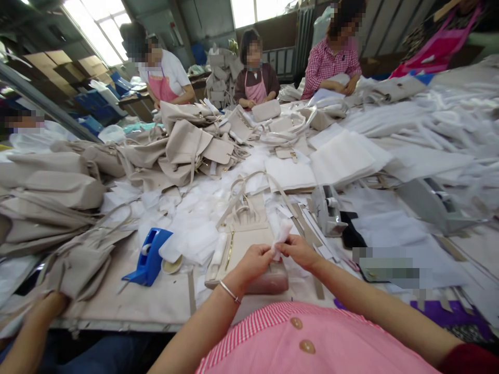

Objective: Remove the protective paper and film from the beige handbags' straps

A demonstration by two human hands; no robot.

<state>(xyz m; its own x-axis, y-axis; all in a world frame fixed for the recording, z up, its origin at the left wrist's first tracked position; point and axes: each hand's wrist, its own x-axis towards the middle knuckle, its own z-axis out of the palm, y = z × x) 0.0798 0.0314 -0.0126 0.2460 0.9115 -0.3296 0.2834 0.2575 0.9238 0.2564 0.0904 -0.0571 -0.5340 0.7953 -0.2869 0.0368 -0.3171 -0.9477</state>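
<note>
A crumpled strip of thin white packing sheet (281, 239) is pinched between my two hands. My left hand (255, 262) closes on its lower end, and my right hand (299, 251) grips it from the right side. Under my hands lies a beige handbag (249, 236) with a gold zipper along its left side. Its straps and handle point away from me, and a white wrapped piece (220, 248) runs along its left edge. The near end of the bag looks pinkish-brown and is partly covered by my left forearm.
A blue tape dispenser (150, 257) stands left of the bag; grey dispensers (329, 210) (440, 205) stand right. Beige bags (50, 197) pile up at left, white sheets (346, 156) at right. A co-worker's hand (54, 304) is at lower left; other people work across the table.
</note>
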